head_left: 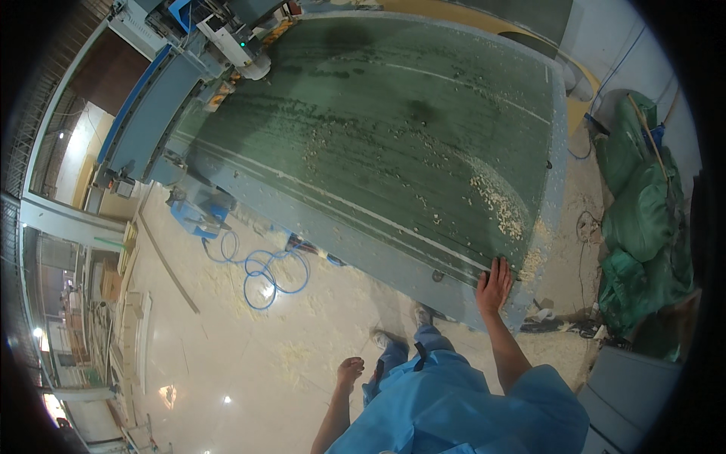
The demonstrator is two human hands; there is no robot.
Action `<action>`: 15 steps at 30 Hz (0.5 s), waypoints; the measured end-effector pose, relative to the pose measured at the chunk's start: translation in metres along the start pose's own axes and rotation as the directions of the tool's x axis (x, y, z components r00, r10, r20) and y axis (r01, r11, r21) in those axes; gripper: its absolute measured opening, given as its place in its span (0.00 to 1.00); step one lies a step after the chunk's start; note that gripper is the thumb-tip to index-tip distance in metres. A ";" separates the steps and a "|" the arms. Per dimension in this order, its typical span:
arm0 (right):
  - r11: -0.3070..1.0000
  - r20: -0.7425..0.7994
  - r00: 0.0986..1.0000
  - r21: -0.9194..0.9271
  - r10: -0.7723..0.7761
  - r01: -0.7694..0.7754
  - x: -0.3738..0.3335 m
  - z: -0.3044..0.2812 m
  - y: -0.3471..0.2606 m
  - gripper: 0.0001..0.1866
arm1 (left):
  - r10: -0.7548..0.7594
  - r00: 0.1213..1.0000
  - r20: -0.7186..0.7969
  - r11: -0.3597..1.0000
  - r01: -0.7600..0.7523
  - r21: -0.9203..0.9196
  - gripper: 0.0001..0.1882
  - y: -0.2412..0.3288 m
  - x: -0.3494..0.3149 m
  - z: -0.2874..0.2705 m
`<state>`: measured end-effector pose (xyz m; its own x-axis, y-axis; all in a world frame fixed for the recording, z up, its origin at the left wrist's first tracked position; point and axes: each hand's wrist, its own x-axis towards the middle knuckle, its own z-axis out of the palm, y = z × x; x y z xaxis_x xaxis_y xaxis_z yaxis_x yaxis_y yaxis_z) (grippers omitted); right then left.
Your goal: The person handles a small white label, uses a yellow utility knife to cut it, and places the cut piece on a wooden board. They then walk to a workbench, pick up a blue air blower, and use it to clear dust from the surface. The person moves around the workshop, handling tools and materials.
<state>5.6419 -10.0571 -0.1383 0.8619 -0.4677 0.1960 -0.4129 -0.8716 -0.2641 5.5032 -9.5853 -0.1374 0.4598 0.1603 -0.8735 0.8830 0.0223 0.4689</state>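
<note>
My right hand (494,285) rests flat, fingers spread, on the near corner edge of a large green machine table (393,129) strewn with pale wood shavings (499,204). It holds nothing. My left hand (349,372) hangs free beside my body above the floor, fingers loosely curled and empty. I wear blue work clothes (446,401), and my shoes (389,338) show below the table edge.
A machine head (234,41) on a blue-grey gantry (151,113) stands at the table's far left end. A coiled blue hose (265,272) lies on the pale floor. Green sacks (643,219) pile up on the right. Boards (125,318) stack at left.
</note>
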 end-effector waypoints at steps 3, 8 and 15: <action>1.000 -0.028 0.999 -0.005 -0.017 0.017 -0.001 0.001 0.002 0.28 | -0.036 0.999 -0.040 0.999 0.037 0.023 0.16 -0.005 -0.004 0.004; 0.996 -0.029 0.998 0.065 -0.058 0.060 -0.003 -0.003 0.008 0.28 | -0.021 1.000 -0.023 0.999 0.020 -0.042 0.17 -0.024 -0.013 0.020; 0.969 0.072 0.991 0.229 -0.114 0.095 -0.015 -0.027 0.024 0.28 | -0.044 0.999 0.004 0.999 0.045 -0.010 0.17 -0.049 -0.029 0.041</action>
<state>5.6116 -10.0749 -0.1224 0.9223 -0.3536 0.1560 -0.2511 -0.8552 -0.4535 5.4508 -9.6316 -0.1402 0.4204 0.1556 -0.8939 0.9015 0.0397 0.4309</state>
